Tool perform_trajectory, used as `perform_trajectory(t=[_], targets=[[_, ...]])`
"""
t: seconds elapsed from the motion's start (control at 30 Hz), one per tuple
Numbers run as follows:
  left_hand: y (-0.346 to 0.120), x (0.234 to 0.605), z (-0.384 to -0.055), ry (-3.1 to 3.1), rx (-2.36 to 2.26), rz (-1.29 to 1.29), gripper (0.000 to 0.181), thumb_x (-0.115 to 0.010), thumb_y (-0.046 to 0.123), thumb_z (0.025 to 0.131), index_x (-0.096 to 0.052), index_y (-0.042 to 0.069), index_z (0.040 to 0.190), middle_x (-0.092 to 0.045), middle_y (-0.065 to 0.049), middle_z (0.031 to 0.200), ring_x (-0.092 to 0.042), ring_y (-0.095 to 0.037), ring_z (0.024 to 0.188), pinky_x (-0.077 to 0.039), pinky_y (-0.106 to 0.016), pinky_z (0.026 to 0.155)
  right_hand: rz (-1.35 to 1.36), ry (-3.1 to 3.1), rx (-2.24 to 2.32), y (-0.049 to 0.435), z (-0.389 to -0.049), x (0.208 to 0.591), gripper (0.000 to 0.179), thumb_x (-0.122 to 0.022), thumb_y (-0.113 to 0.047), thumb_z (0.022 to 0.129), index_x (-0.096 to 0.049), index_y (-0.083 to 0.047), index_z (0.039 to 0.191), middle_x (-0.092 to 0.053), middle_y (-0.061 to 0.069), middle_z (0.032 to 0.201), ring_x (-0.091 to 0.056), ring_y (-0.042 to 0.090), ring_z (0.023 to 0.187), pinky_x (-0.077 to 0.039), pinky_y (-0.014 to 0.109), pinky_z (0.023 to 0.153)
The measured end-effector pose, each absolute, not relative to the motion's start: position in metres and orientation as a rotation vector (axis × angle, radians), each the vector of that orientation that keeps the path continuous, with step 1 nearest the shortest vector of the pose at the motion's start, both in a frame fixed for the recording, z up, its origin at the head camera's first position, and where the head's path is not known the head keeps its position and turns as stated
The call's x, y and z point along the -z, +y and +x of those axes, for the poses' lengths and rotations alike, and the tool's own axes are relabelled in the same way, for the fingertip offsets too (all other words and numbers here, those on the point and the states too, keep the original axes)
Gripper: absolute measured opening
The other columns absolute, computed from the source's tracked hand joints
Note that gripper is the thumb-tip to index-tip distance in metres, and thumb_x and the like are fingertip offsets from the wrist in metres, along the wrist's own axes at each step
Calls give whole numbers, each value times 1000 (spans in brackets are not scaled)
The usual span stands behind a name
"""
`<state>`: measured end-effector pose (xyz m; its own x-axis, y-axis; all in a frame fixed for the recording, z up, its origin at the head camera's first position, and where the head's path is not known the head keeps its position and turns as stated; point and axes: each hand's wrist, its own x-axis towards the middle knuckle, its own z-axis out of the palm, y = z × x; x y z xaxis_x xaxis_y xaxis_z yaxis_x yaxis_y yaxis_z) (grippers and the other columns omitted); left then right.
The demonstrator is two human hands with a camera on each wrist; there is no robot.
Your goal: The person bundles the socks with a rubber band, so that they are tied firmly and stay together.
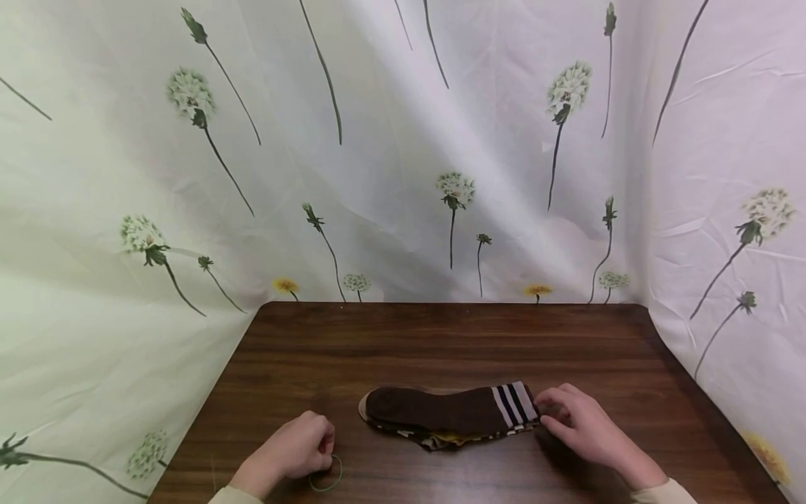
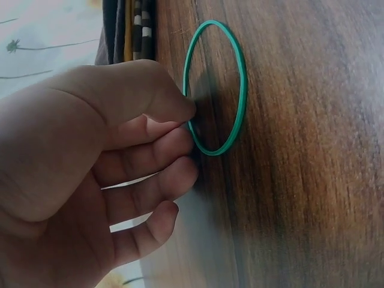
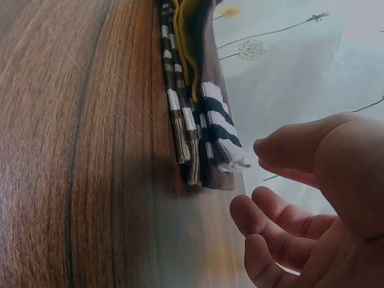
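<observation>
A stack of socks (image 1: 434,411) lies flat on the table, the top one dark brown with a white-and-black striped cuff pointing right. Checkered and yellow edges show beneath it. To the left of the stack, my left hand (image 1: 296,444) pinches a thin green rubber band (image 2: 242,90) between thumb and index finger, the loop hanging out past the fingertips just over the wood. My right hand (image 1: 582,427) is at the cuff end, fingers loosely bent. In the right wrist view a gap shows between its fingertips (image 3: 243,210) and the striped cuff (image 3: 222,129).
The dark wooden table (image 1: 441,336) has rounded far corners. White cloth (image 1: 390,140) printed with dandelions hangs behind it and along both sides, meeting the table's edges.
</observation>
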<state>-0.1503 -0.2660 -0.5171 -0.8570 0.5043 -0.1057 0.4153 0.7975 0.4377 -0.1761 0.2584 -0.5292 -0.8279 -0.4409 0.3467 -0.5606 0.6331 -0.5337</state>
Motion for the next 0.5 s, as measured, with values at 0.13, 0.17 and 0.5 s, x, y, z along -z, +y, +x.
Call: perform_trajectory(t=[0.13, 0.17, 0.5], targets=[[-265, 515, -151, 2771, -586, 752, 27, -74, 3, 69, -57, 23, 63, -48, 17, 62, -42, 3, 55, -39, -22, 51, 827, -2666, -961, 259, -176, 529, 25, -82, -5, 88, -72, -17, 108, -66, -4, 101, -59, -3, 76, -53, 26, 65], [-265, 515, -151, 2775, -579, 770, 27, -76, 2, 70, -59, 23, 65, -49, 16, 63, -43, 3, 57, -40, -22, 52, 827, -2666, -959, 259, -176, 529, 26, -82, -5, 88, -72, -17, 108, -65, -4, 100, -59, -3, 76, -53, 26, 65], [-266, 512, -152, 2728, -592, 865, 30, -83, 2, 78, -64, 22, 65, -52, 18, 65, -46, 4, 58, -44, -20, 53, 812, -2686, -957, 259, -175, 526, 24, -82, -6, 89, -72, -16, 108, -65, -4, 100, -59, -3, 77, -54, 27, 66]])
